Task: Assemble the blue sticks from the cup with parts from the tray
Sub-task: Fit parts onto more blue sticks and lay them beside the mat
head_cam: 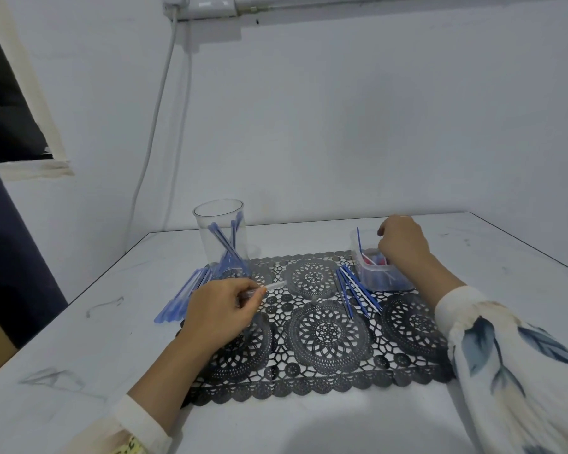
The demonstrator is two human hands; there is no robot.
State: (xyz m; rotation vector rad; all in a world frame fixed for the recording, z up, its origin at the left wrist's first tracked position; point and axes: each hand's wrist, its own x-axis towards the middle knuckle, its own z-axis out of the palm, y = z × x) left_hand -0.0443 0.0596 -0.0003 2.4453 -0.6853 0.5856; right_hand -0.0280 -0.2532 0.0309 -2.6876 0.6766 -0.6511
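1. Two hands, head view: left hand [222, 309] grasps a clear tube [276, 285] over the near-left part of the black lace mat [325, 332], with the tube end pointing right.
2. Right hand [402, 244] is curled down into the tray [386, 283] at far right; can't tell if it pinches a part.
3. Cup [222, 237] stands upright at far left, at the mat's edge, with blue sticks [225, 244] leaning inside.
4. Pile of blue pieces [181, 299] lies on the white table [79, 339] near-left of the cup; thin blue rods [358, 290] lie on the mat just left of the tray.
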